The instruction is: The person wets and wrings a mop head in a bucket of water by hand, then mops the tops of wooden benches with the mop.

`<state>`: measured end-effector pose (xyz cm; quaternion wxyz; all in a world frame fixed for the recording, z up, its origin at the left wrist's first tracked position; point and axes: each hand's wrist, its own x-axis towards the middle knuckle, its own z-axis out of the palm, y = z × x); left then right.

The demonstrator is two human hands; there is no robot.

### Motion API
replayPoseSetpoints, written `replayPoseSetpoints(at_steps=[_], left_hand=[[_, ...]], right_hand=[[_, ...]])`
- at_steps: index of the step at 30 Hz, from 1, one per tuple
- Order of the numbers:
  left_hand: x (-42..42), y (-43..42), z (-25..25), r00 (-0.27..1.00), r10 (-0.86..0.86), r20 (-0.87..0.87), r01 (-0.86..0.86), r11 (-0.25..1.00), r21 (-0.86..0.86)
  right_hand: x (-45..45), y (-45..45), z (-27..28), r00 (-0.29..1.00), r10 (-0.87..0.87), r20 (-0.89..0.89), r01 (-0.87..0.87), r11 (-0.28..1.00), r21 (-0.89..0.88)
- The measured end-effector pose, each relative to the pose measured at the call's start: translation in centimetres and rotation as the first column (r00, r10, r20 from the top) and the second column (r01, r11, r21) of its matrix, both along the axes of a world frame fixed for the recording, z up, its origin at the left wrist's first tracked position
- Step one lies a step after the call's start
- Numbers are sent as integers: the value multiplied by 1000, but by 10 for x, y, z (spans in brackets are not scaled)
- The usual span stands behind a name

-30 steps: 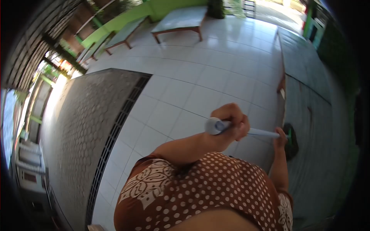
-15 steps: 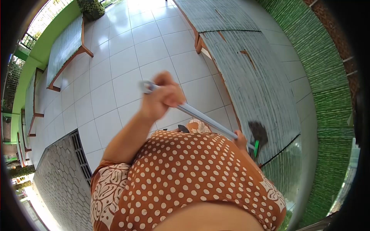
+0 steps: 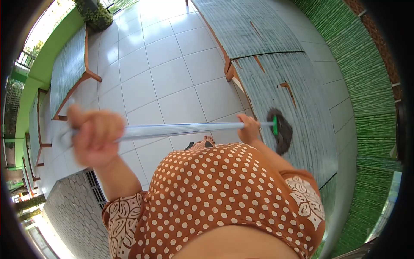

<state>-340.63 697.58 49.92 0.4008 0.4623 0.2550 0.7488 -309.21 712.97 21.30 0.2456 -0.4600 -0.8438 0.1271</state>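
Observation:
A broom with a pale blue handle [image 3: 185,127] lies across my view, nearly level. My left hand [image 3: 98,134], at the left and slightly blurred, is wrapped round the handle near its end. Farther along, my right hand [image 3: 249,128] is closed round the handle close to the green collar [image 3: 275,125]. The dark bristles [image 3: 283,131] rest on the worn grey-blue slatted platform [image 3: 297,103] at the right.
Another low platform [image 3: 71,64] with brown legs stands at the left. White floor tiles [image 3: 172,73] lie between the platforms. Green slatted screening [image 3: 362,82] lines the right side. A potted plant [image 3: 95,16] stands at the upper left, grey paving [image 3: 71,211] at the lower left.
My left hand has swung left and down with the handle end, so the handle is now nearly level. The bristles have moved up along the platform, and my right hand has shifted slightly left and up.

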Motion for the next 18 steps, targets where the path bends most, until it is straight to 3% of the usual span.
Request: replayPoseSetpoints(at_steps=[2,4,6,9,15,18], left_hand=[[-21,5,30,985,164,-54,-156,980,124],[-46,11,46,931,262,-253,-186,939,290],[-52,28,49,899,362,-248,-254,890,378],[-65,80,19,909,364,-201,-271,885,378],[-118,199,-52,979,171,-110,-157,979,127],[-163,232,-41,985,96,-142,-79,989,124]], right_hand=[[-61,39,20,989,146,-30,-147,989,-25],[-114,69,35,965,241,-104,-249,965,-78],[-150,105,34,956,279,-87,-285,956,-74],[-177,170,18,967,251,-51,-254,964,-82],[-189,296,-28,987,-15,162,30,995,-91],[-208,321,-32,991,-19,132,41,985,-165]])
